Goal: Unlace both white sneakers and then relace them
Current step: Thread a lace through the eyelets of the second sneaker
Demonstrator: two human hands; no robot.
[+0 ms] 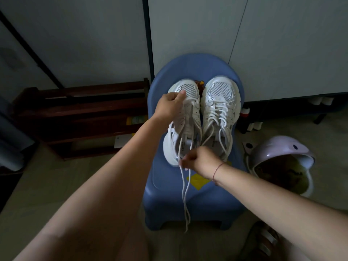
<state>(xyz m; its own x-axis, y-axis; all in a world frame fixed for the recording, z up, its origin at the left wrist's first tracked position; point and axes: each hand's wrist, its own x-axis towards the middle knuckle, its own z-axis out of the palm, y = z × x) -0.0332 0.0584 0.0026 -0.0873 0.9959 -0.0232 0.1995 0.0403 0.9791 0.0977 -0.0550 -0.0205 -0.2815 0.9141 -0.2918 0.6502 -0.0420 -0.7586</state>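
Pinching lace [185, 194] in right hand [200, 160] grip, tails hanging below it over blue stool [197, 204] front, probably for drawing slack out. Clamping worked sneaker [190, 89] at toe, beyond that grip, with left hand [172, 107] curled round, bracing it. Other sneaker [220, 110] lying just right, laced.

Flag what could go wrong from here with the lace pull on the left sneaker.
1. The lace hangs in two long ends from the right hand down the front of the stool; they may tangle or snag.
2. The left sneaker sits close beside the right sneaker on the small seat; a hard tug could knock one off, though the left hand holds the toe end.
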